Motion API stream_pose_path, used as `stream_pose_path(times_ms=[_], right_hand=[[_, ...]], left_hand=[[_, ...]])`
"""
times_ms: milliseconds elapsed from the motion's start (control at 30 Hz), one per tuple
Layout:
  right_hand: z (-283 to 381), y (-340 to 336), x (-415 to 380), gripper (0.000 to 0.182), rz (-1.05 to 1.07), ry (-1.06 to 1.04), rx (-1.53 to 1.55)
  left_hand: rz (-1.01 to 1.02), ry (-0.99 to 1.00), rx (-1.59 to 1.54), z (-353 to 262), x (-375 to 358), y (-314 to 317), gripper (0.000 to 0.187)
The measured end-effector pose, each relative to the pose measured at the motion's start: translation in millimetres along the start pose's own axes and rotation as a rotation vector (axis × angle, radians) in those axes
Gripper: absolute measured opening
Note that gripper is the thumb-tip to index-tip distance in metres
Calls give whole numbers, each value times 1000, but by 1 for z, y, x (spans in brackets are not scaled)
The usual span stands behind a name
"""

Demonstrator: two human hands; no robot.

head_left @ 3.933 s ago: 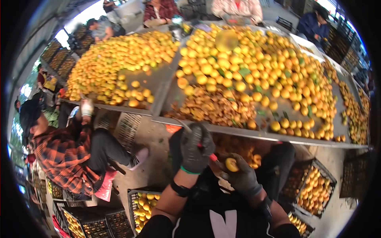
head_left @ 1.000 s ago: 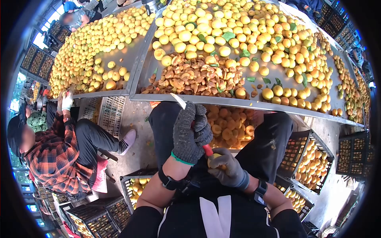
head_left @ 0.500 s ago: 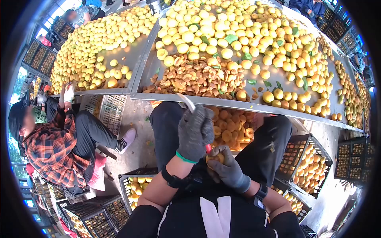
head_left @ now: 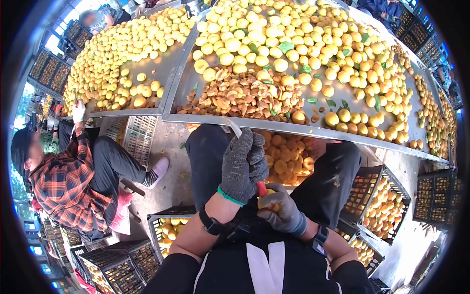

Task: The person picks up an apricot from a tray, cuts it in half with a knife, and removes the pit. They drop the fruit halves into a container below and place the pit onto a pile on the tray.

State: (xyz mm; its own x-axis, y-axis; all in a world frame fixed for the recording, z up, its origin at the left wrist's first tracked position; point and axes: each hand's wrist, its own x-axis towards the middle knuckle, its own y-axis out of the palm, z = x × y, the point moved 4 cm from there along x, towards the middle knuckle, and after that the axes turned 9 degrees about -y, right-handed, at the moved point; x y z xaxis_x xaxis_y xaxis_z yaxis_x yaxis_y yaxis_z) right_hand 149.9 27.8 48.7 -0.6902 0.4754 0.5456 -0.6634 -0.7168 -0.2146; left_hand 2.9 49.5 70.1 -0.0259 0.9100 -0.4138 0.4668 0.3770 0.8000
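My left hand [head_left: 241, 166], in a grey knit glove, is closed around a knife [head_left: 234, 129] with a red handle; its pale blade points up toward the table edge. My right hand [head_left: 280, 211], also gloved, grips a small yellow-orange fruit [head_left: 272, 207] right below the knife handle, close to my lap. Between my knees sits a crate of cut fruit halves [head_left: 286, 157]. On the metal table [head_left: 342, 137] in front of me lies a heap of brown pits [head_left: 245, 98] and behind it a large pile of yellow fruit [head_left: 303, 44].
A seated person in a plaid shirt [head_left: 68, 186] works at the left table [head_left: 122, 111], one gloved hand raised to its edge. Black crates of fruit stand at my right [head_left: 387, 206], lower left [head_left: 169, 235] and along the floor. More people sit at the far side.
My left hand turned slightly with the knife, and the blade tip shifted. My right hand closed more over the fruit. The neighbour's raised hand moved a little left.
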Motion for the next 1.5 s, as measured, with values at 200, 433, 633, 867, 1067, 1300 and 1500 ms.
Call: stream_pose_path(times_ms=[200, 433, 633, 867, 1067, 1300, 1500], right_hand=[[-8, 2, -2, 39, 6, -26, -61], [-38, 13, -28, 49, -48, 593, 1023], [-20, 0, 4, 58, 117, 225, 188], [-45, -15, -18, 49, -391, 818, 811], [-53, -28, -10, 38, -413, 778, 657], [-48, -12, -17, 51, -515, 758, 900], [-27, -4, -5, 54, -246, 902, 735]], left_hand=[[-50, -31, -10, 5, 8, -9, 29], [-106, -111, -111, 14, 28, -43, 32], [-96, -53, -30, 10, 11, -35, 27], [61, 474, 144, -37, -16, 2, 15], [63, 479, 152, -32, -28, 4, 18], [41, 492, 172, -25, -26, -4, 20], [68, 479, 104, -14, -23, -7, 19]])
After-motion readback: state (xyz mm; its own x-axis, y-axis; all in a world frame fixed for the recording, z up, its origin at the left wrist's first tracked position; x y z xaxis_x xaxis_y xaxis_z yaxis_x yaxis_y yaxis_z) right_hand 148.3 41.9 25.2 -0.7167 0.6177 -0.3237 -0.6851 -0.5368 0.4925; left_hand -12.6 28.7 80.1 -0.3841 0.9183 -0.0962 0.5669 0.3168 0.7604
